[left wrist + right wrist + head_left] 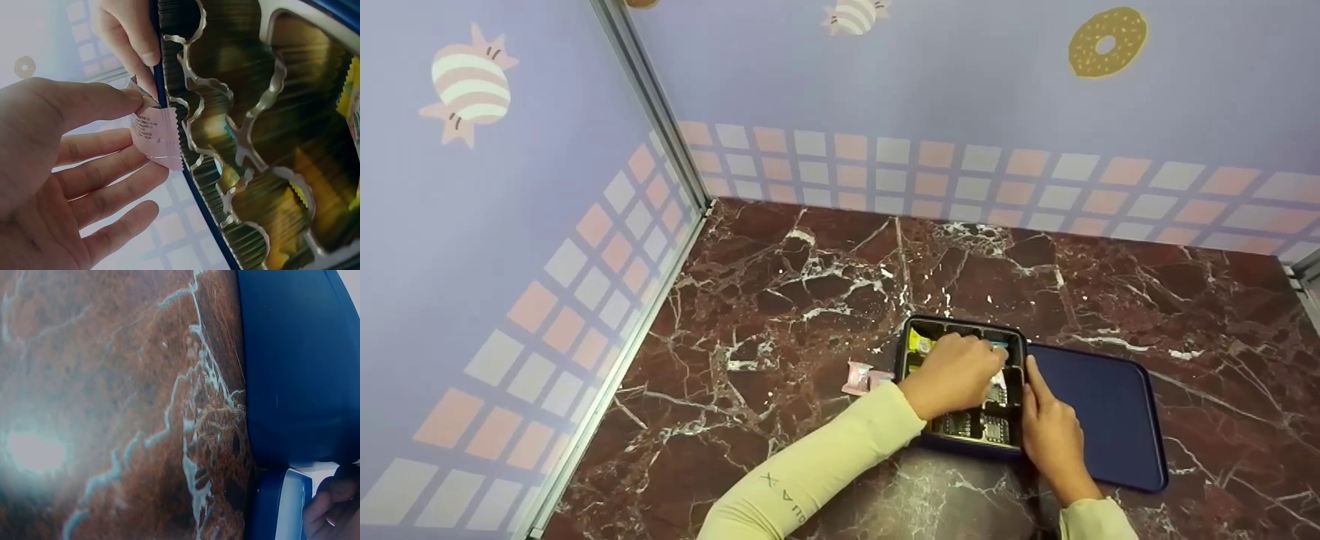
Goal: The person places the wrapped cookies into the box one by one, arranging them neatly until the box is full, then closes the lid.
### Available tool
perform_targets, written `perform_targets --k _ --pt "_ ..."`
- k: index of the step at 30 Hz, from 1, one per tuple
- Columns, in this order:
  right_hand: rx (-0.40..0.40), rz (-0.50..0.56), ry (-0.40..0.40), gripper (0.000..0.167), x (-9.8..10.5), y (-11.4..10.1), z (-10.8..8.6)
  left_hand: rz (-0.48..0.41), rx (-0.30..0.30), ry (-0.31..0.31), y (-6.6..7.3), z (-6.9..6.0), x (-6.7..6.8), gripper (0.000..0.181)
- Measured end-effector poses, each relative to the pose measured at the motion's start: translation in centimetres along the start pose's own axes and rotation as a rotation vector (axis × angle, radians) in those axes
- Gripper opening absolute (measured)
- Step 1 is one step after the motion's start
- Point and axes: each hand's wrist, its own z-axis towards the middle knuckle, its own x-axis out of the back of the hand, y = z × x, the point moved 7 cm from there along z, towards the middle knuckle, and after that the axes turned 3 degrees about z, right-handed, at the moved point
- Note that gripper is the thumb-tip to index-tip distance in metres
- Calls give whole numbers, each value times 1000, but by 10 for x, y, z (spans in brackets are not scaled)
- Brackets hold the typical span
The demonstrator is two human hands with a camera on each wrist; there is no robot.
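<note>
My left hand (960, 371) is over a dark blue box (979, 453) with a divided tray inside. In the left wrist view, its thumb and fingers pinch a small pink wrapped candy (154, 135) with a serrated edge and printed text, at the box's rim; the other fingers of the left hand (84, 174) spread out. My right hand (1054, 431) rests along the box's right wall with its fingers fairly straight. The right wrist view catches only part of the right hand (334, 509) beside the box wall (304, 371). Yellow packets (919, 341) sit in tray compartments.
A dark blue lid (1102, 412) lies flat to the right of the box, against it. Pink packets (858, 377) lie on the brown marbled table (720, 427) to the left. Patterned walls (945, 82) stand at the back and left.
</note>
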Motion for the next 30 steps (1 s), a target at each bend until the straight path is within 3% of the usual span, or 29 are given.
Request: perform_targets --k 21,30 --pt "19 -5 8 46 0 0 0 -56 -52 -70 19 19 -17 28" --pt "44 -14 22 44 0 -2 0 -91 -46 -90 21 24 -22 24"
